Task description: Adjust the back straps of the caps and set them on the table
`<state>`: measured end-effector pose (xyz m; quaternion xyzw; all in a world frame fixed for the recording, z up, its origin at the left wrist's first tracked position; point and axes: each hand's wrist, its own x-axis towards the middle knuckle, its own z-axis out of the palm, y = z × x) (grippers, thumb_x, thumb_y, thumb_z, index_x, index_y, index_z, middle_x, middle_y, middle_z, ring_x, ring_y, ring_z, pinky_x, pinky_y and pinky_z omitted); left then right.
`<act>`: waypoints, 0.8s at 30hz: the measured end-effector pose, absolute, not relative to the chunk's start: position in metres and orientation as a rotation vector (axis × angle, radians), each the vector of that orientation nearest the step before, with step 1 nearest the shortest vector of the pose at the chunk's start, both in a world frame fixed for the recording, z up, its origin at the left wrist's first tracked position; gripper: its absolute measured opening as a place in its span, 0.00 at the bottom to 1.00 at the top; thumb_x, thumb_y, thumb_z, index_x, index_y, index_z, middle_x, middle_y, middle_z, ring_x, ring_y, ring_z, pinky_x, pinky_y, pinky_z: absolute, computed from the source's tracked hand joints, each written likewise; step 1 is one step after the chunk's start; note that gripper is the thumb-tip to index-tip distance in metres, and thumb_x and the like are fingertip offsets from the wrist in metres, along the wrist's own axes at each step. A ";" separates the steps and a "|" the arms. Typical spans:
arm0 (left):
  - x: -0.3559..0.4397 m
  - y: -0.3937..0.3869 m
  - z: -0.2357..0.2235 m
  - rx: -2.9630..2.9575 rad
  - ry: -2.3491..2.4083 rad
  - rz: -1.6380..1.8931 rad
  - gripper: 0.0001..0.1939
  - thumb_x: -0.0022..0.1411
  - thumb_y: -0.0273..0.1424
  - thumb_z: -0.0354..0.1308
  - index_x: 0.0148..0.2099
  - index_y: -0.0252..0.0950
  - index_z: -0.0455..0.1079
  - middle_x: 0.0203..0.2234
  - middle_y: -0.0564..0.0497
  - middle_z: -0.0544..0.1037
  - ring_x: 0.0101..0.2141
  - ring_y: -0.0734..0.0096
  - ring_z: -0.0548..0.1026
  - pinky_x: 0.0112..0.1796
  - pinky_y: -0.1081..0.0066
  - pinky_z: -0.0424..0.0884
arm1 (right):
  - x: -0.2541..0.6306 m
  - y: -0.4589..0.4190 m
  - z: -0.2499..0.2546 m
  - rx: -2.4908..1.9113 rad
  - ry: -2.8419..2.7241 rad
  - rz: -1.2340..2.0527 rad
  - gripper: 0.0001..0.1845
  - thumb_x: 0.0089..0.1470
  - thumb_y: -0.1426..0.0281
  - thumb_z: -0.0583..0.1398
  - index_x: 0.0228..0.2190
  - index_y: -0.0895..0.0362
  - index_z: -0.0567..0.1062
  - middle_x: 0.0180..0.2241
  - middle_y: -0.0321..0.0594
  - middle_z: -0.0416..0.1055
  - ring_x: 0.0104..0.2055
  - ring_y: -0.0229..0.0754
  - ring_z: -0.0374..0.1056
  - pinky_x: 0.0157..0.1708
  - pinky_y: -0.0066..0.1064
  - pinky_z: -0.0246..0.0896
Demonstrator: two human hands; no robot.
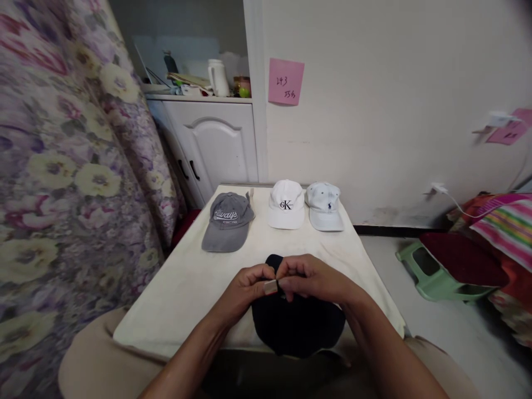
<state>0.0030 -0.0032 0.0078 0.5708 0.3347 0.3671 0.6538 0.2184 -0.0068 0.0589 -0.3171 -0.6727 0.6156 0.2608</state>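
Observation:
A dark navy cap (297, 327) lies at the near edge of the white-covered table (183, 288). Both my hands hover over its back, fingertips pinched together. My left hand (249, 285) and my right hand (310, 277) meet on a small metal buckle (271, 287) at the cap's rear strap. At the table's far side lie a grey cap (228, 221) with white lettering, a white cap (286, 205) with a dark logo, and a pale blue-white cap (325, 206).
A flowered curtain (62, 166) hangs along the left. White cabinet (211, 141) with a jug and clutter behind the table. Pink notes on the wall (286, 81). A green stool (432, 274) with a dark red cushion and striped bedding stand at right.

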 end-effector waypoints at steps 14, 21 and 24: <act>0.005 -0.005 0.008 1.321 0.773 0.773 0.14 0.57 0.39 0.66 0.32 0.32 0.72 0.24 0.53 0.72 0.25 0.75 0.63 0.28 0.75 0.55 | 0.218 -0.009 0.062 -0.881 -1.870 1.706 0.10 0.60 0.65 0.59 0.30 0.57 0.70 0.23 0.32 0.71 0.19 0.29 0.56 0.19 0.23 0.47; -0.002 -0.001 0.012 1.276 0.756 0.803 0.15 0.54 0.40 0.67 0.30 0.33 0.70 0.23 0.54 0.71 0.24 0.75 0.63 0.27 0.75 0.55 | 0.226 -0.007 0.056 -0.843 -1.805 1.920 0.14 0.62 0.58 0.57 0.34 0.57 0.69 0.24 0.33 0.74 0.17 0.30 0.63 0.19 0.22 0.53; -0.003 0.000 0.012 1.286 0.745 0.814 0.16 0.53 0.41 0.67 0.30 0.33 0.70 0.23 0.53 0.71 0.25 0.74 0.63 0.28 0.75 0.55 | 0.225 -0.006 0.056 -0.860 -1.823 1.917 0.11 0.60 0.62 0.58 0.32 0.57 0.69 0.22 0.31 0.72 0.15 0.29 0.60 0.17 0.21 0.50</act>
